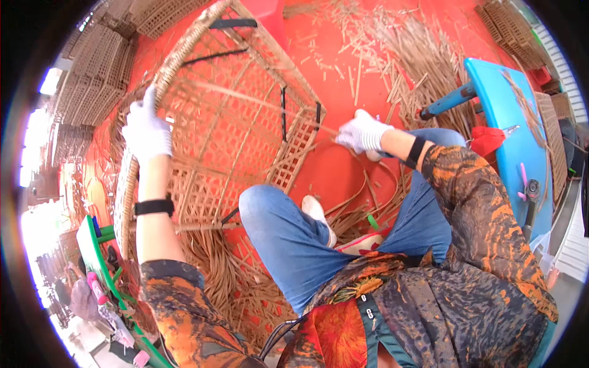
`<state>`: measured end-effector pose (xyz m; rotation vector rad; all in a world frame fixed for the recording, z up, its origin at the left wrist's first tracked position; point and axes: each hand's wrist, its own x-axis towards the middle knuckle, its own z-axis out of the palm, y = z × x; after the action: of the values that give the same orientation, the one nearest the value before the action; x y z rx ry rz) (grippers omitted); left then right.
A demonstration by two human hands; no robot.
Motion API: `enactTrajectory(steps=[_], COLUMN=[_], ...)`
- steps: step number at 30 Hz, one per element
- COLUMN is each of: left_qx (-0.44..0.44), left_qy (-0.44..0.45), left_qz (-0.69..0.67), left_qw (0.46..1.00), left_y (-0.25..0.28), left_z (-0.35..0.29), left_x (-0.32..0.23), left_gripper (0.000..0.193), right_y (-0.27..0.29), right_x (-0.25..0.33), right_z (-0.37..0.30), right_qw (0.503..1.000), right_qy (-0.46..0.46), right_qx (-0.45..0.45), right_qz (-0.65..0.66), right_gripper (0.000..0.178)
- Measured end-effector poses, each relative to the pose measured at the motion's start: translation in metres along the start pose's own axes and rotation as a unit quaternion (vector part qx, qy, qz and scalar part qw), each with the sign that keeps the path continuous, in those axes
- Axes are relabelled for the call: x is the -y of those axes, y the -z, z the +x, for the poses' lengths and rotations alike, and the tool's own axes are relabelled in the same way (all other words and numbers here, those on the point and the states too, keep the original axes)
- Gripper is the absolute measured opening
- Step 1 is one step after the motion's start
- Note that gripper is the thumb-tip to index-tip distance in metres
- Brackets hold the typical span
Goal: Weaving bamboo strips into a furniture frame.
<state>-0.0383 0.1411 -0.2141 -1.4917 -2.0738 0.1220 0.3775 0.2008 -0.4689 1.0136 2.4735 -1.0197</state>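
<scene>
A large woven wicker basket (221, 147) with an open lattice and dark straps at its corners stands tilted before me at the left. My left hand (147, 134), in a white glove, is closed on its wrapped rim, thumb pointing up along it. My right hand (363, 132), gloved too, is closed on a long, flat wicker strip (270, 103), held out to the right of the basket. The strip stretches taut across the basket's opening toward the rim near my left hand; motion blurs part of it. Its loose tail (366, 184) seems to hang below my right hand.
Loose strips lie on the red floor (325, 67), with a thick bundle (432, 52) at the far right. A blue table (521, 141) at the right carries a red-handled tool (488, 140). A green-edged stand (98, 264) is at the left. Stacked woven panels (98, 73) stand behind.
</scene>
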Motion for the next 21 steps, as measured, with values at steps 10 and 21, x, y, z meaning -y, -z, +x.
enactTrajectory(steps=[10, 21], left_qx=[-0.116, -0.099], left_qy=[-0.017, 0.023], left_qz=[-0.113, -0.059], left_qw=[0.987, 0.993], left_y=[0.038, 0.125], left_z=[-0.057, -0.047], left_x=[0.005, -0.024], left_gripper=[0.056, 0.039], right_y=[0.15, 0.312], right_x=[0.04, -0.042], right_z=[-0.067, 0.148], right_qw=[0.987, 0.844], right_qy=[-0.064, -0.154], right_qx=[-0.071, -0.364], right_qz=[0.132, 0.362], right_gripper=[0.038, 0.045])
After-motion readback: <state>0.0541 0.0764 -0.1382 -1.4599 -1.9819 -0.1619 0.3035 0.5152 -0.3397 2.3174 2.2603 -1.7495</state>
